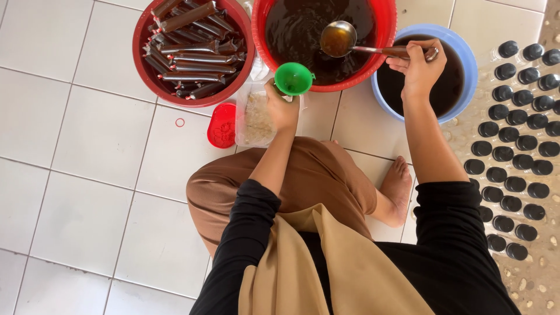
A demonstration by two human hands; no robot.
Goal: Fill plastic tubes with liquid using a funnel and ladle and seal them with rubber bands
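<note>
The left hand (283,108), at 12 o'clock from the knee, is closed around the stem of a green funnel (293,78). At 2 o'clock the right hand (419,65) grips a metal ladle (340,39), its bowl full over the red basin (385,23) of dark liquid. Further, at 11 o'clock, a dark red basin (142,35) holds filled tubes (189,52).

Ladle and funnel over dark liquid
Right hand (420,65) holds ladle (338,38) over red basin (382,35); left hand (282,108) holds green funnel (293,78); filled tubes in red bowl (143,64).

White tiled floor (81,192) — basins (195,49), capped bottles (513,146)
</note>
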